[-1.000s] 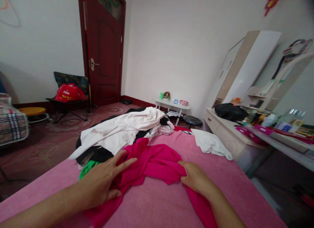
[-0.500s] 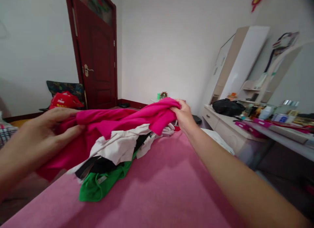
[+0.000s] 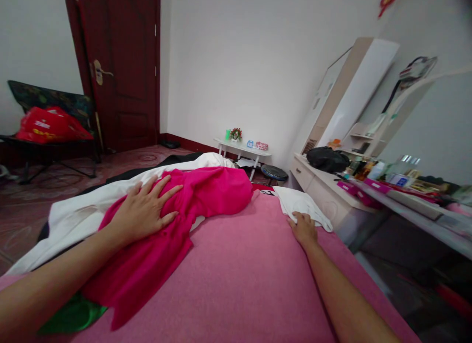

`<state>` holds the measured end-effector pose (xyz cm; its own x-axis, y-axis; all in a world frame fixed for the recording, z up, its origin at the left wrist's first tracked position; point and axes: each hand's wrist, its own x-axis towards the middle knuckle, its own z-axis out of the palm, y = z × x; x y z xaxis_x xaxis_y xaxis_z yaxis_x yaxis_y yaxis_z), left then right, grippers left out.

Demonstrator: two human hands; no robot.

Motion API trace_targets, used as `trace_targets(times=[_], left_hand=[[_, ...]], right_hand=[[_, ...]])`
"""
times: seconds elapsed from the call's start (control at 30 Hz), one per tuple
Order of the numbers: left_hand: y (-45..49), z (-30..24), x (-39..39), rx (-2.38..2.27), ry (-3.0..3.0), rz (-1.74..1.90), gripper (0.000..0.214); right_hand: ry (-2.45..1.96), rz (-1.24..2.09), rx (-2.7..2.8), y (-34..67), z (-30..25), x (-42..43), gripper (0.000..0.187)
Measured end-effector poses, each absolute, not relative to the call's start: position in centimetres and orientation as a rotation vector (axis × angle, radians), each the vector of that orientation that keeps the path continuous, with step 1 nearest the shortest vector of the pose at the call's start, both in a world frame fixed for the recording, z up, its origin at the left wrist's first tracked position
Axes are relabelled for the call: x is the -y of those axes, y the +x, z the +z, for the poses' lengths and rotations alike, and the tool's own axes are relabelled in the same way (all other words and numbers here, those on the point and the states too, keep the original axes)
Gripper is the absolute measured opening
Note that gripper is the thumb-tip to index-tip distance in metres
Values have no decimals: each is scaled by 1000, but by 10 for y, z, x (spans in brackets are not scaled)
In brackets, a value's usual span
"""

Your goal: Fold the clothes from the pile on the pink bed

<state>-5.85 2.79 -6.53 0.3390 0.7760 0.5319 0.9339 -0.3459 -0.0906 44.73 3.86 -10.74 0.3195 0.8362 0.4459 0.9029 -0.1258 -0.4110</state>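
Observation:
My left hand lies flat with its fingers spread on a bright pink garment. That garment is draped over a heap of clothes on the left of the pink bed surface. A white garment sticks out beyond it, and a bit of green clothing shows under its near end. Further right, my right hand has its fingers closed on the near edge of a white piece of clothing. What kind of clothing this white piece is, I cannot tell.
On the right stands a dresser with a black bag and several bottles. A low white table and a round stool are beyond the bed. At the left, a folding chair carries a red bag.
The pink garment, held up between both hands before, now lies over the heap. My left hand has opened onto it. My right hand has let go of it and moved right to the white clothing.

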Motion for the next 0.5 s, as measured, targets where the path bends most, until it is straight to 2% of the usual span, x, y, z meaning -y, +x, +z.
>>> trace_targets(times=[0.1, 0.23, 0.33, 0.43, 0.5], left_hand=[[-56, -60, -22, 1519, -2222, -542, 61], [-56, -60, -25, 1553, -2174, -488, 66], [-57, -61, -25, 1554, -2160, -457, 68], [-56, -59, -22, 1550, -2163, -456, 69], [-56, -58, -21, 1545, -2174, -462, 70]], right_hand=[[-1997, -217, 1507, 460, -116, -47, 20], [-2054, -197, 1484, 450, -118, -47, 36], [-2117, -126, 1603, 414, -114, -20, 40], [-2235, 26, 1894, 359, -105, 33, 37], [-2062, 328, 2171, 324, -96, 75, 29]])
